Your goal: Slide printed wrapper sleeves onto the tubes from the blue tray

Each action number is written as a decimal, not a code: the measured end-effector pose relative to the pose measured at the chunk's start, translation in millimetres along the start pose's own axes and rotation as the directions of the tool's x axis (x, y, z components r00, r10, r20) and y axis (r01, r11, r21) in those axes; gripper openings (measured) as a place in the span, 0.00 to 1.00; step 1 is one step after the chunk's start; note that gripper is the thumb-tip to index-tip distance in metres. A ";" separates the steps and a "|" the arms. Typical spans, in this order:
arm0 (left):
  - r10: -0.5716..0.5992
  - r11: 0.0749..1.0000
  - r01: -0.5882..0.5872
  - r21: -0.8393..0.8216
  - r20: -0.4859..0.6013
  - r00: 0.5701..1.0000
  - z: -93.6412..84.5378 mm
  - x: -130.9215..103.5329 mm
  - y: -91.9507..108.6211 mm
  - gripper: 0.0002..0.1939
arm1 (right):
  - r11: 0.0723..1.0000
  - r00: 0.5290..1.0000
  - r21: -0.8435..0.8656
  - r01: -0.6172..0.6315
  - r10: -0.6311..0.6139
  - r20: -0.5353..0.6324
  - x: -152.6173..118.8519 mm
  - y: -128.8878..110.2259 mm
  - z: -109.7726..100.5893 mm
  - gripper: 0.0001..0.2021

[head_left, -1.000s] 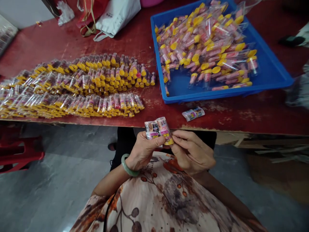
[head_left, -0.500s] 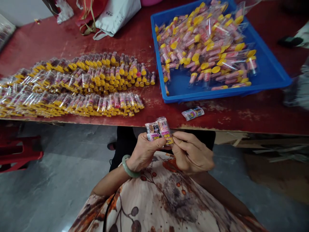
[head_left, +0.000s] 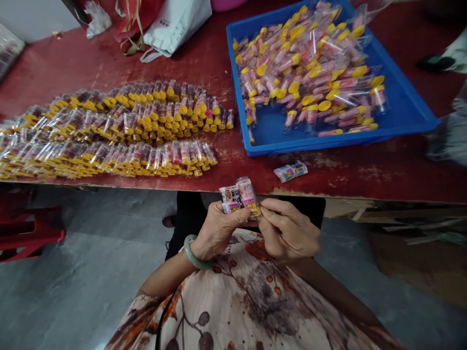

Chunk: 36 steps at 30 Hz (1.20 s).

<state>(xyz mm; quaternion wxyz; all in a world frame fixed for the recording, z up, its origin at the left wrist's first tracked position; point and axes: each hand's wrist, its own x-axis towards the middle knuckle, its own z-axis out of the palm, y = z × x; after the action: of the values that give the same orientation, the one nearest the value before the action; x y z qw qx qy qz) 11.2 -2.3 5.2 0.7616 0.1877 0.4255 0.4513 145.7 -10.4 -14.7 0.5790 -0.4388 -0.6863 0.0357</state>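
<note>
My left hand, with a green bangle at the wrist, is closed around printed label sleeves and a small labelled tube lying against them. The thumb presses across their lower part. The tube has a clear top and yellow at its lower end. My right hand is closed, thumb and forefinger pinching at the tube's lower right edge; its fingertips hide what exactly they grip there. Both hands are held over my lap at the table's front edge. A loose printed sleeve lies on the table just beyond my right hand.
A blue tray of pink tubes with yellow caps stands at the right on the red table. Stacked rows of labelled tubes fill the left. Behind lies a white bag. A red stool stands at lower left.
Almost nothing differs. My right hand has shifted very slightly left, still at the tube's edge, and the view has moved a little.
</note>
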 end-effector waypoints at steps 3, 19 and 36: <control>0.022 1.000 -0.022 0.013 -0.009 1.000 -1.2 -0.3 2.0 0.16 | 1.000 1.000 0.017 -0.021 0.021 0.007 2.2 1.0 2.6 0.15; 0.040 0.998 -0.040 0.047 0.010 0.999 -4.1 -0.5 -3.1 0.16 | 1.000 1.000 0.011 -0.017 0.017 0.012 -1.4 -1.2 -0.2 0.15; 0.737 0.325 -0.042 0.945 -0.225 0.637 -105.6 -9.4 153.4 0.20 | 0.994 0.983 0.097 -0.053 0.035 0.180 -8.8 24.5 -1.8 0.07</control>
<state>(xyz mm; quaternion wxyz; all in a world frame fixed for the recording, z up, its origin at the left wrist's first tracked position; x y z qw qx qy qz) -158.2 59.5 52.6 0.2065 0.4942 0.7554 0.3774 160.4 -1.9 -34.4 0.5359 -0.4190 -0.7227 0.1226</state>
